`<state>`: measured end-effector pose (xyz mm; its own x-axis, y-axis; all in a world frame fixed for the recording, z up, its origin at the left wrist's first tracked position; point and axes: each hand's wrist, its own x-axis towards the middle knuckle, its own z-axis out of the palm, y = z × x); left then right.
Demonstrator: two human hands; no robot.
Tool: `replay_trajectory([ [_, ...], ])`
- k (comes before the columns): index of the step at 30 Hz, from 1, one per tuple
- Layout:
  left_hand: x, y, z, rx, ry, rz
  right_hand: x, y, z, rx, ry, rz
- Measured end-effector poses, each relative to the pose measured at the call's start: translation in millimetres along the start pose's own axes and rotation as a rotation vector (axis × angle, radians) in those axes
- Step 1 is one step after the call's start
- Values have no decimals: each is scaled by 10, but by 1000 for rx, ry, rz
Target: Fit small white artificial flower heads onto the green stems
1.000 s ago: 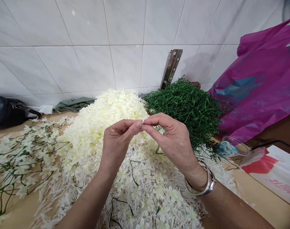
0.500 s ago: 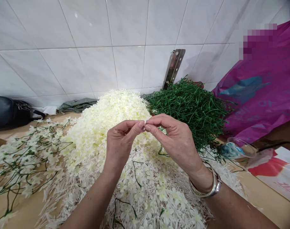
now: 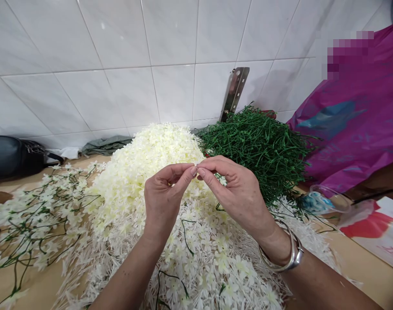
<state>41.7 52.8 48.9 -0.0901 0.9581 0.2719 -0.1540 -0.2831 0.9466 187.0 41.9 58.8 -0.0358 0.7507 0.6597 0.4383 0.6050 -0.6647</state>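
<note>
Wooden table (image 3: 360, 275), white flower heap (image 3: 151, 159), green stems (image 3: 257, 146), black bag (image 3: 12, 157)

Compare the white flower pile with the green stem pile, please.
The flower pile is creamy white; the stem pile is dark green. The flower pile is bigger and spreads toward the camera; the stem pile is smaller, at the back right. Both are heaped near the tiled wall.

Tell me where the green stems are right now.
In the head view the heap of green stems lies right of centre by the tiled wall, between the mound of cream flowers and the magenta bag, beyond the right hand.
</note>
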Motion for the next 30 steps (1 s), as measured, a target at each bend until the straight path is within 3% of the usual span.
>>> replay_trajectory([
  [7,-24,-8,38,-32,8,-5,-31,-22,54,-65,92,-57],
  [15,-21,88,22,140,-57,-33,-62,-28,104,-151,112,-154],
  [22,49,92,-40,193,-79,-74,-24,-14,59,-100,110,-88],
  [30,50,117,-49,67,-137,-36,3,1,19,-8,98,-4],
])
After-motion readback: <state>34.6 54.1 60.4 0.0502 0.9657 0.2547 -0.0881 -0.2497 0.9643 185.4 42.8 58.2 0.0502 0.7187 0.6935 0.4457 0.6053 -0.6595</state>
